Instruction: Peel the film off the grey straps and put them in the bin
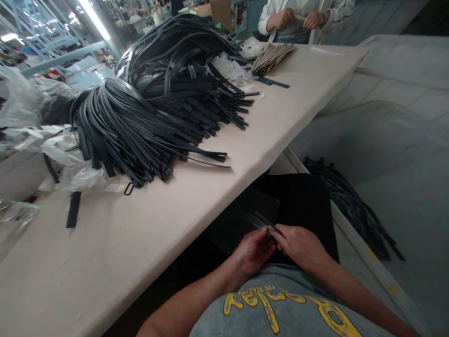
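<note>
Both hands were pinching! The left hand [255, 252] and right hand [300, 243] gripped dark strapping [258, 222], one piece or two I couldn't tell, just off the table's [154, 234] near edge. Two bundles [122, 124], strands past counting, sprawled toward the far edge; one black loop [126, 188] lay beside the nearer, pale tabletop stretching nearward.
</note>
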Available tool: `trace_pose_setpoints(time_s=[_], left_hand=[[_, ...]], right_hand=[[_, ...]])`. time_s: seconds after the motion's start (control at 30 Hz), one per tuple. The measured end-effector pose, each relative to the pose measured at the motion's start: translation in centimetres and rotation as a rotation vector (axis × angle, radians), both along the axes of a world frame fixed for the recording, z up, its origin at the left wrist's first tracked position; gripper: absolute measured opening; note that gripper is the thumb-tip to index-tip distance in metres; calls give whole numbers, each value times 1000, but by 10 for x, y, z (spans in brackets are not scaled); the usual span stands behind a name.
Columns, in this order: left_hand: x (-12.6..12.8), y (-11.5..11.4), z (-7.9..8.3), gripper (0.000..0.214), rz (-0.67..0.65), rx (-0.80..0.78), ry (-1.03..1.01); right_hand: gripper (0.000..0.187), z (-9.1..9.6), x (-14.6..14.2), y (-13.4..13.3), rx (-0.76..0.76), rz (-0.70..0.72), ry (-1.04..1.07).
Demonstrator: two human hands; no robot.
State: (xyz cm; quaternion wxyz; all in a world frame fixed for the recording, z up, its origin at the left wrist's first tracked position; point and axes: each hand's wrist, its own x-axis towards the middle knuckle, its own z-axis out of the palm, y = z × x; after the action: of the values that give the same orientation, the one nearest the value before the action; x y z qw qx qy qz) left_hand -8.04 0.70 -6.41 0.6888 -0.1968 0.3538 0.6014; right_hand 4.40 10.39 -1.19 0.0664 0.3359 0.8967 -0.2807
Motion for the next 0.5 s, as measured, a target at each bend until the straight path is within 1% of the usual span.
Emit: trace_pose_setpoints(time_s=[0.07,0.1,0.17,0.2,0.23,0.27,0.3,0.37,0.4,0.43,0.5], left_hand=[[-4,0,5,8,33,-14,13],[-7,0,7,9,50,-31,15],[-15,0,13,11,63,-60,2],[-18,0,16,11,60,-67,-8],[-19,0,19,11,51,-65,-15],[-19,0,20,11,36,-57,-21],[-18,0,22,11,17,-43,-25],[-14,0,23,13,-37,-1,-31],[-11,0,23,14,-60,23,-31],[-9,0,23,14,-79,46,-31],[-4,0,24,13,-89,85,-33]], right_hand=[[39,-3,-3,10,-46,-39,68],[40,-3,1,16,-71,-99,125],[41,-4,18,27,-95,-232,283],[39,-4,28,30,-80,-263,375],[35,-4,37,31,-51,-247,459],[31,-4,44,29,-19,-171,519],[29,-3,47,26,2,-59,562],[34,-4,44,15,15,148,595],[38,-5,39,10,17,222,598],[42,-6,32,6,31,272,604],[45,-6,19,1,94,299,642]])
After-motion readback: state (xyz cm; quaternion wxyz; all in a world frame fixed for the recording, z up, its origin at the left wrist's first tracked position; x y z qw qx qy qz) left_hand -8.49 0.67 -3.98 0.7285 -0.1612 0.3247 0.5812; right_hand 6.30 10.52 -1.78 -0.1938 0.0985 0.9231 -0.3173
